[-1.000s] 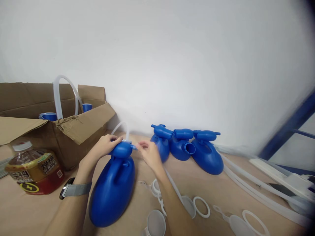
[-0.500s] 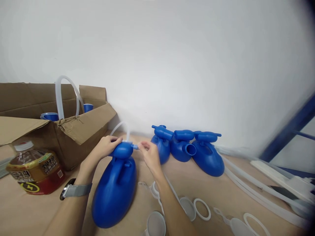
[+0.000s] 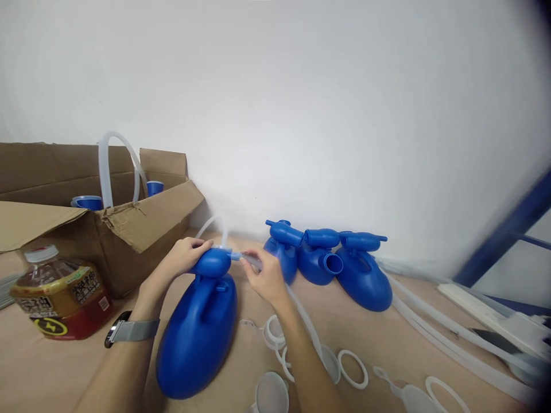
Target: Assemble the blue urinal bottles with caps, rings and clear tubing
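Note:
A blue urinal bottle (image 3: 198, 344) with a moulded handle lies in front of me, its neck end pointing away. My left hand (image 3: 185, 255) is closed round the neck from the left. A translucent hose (image 3: 303, 307) is pinched in the fingers of my right hand (image 3: 264, 272), its end pushed against or over the small blue spout (image 3: 235, 256) on the neck's right side. How far it is seated I cannot tell. The hose trails back under my right forearm. Behind the neck a thin white loop (image 3: 224, 229) rises.
More blue bottles (image 3: 364, 281) stand by the wall. White caps (image 3: 272, 393) and rings (image 3: 353, 369) lie at front right, long hoses (image 3: 456, 350) farther right. An open cardboard box (image 3: 142, 252) and a drink bottle (image 3: 64, 295) are at left.
My right hand has turned slightly and the hose now shows between its fingers and below the wrist. The blue urinal bottle has shifted slightly left; my left hand keeps its hold.

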Demonstrator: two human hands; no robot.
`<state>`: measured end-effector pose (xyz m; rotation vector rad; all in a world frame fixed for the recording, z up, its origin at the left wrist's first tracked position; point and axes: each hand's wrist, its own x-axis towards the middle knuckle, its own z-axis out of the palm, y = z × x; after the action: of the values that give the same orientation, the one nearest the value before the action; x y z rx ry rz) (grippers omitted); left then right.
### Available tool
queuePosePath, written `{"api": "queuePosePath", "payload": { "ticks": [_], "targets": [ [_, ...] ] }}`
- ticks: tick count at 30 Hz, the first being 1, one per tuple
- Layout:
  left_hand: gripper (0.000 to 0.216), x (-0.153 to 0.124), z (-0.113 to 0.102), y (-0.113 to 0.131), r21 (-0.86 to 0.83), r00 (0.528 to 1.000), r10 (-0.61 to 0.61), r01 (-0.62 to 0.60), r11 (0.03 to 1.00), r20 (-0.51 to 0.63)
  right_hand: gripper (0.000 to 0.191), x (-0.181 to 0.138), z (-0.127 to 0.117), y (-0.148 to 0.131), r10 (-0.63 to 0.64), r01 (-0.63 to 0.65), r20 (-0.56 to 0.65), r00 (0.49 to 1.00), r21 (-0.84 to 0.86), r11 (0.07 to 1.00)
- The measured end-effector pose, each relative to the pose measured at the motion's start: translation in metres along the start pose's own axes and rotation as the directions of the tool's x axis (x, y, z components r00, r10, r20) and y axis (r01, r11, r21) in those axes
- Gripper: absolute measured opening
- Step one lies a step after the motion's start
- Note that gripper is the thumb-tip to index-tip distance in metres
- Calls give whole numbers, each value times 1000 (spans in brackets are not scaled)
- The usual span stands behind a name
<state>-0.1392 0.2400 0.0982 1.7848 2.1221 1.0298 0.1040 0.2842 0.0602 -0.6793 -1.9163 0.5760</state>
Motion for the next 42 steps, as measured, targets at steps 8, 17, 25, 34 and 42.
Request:
{"api": "queuePosePath", "payload": {
  "ticks": [8, 17, 25, 34, 42],
  "targets": [
    [59, -4, -6, 11, 25, 996, 70, -72, 997, 50, 60, 7, 1, -38, 31, 12, 228, 973, -183, 983],
    [52, -2, 4, 6, 22, 993, 113, -113, 993, -38, 42, 13, 9, -38, 225, -179, 255, 941, -190, 965],
    [43, -5, 8, 4, 23, 984, 98, -95, 995, -151, 41, 4, 22, -16, 279, -272, 32, 960, -148, 951],
    [48, 1, -3, 3, -85, 995, 99, -101, 991, -22, 68, 4, 4, -1, 301, -283, 368, 880, -103, 953],
    [73, -19, -18, 14, -316, 947, 4, 103, 943, 320, 93, -2, 16, 12, 226, -340, 445, 866, 195, 920]
  ]
}}
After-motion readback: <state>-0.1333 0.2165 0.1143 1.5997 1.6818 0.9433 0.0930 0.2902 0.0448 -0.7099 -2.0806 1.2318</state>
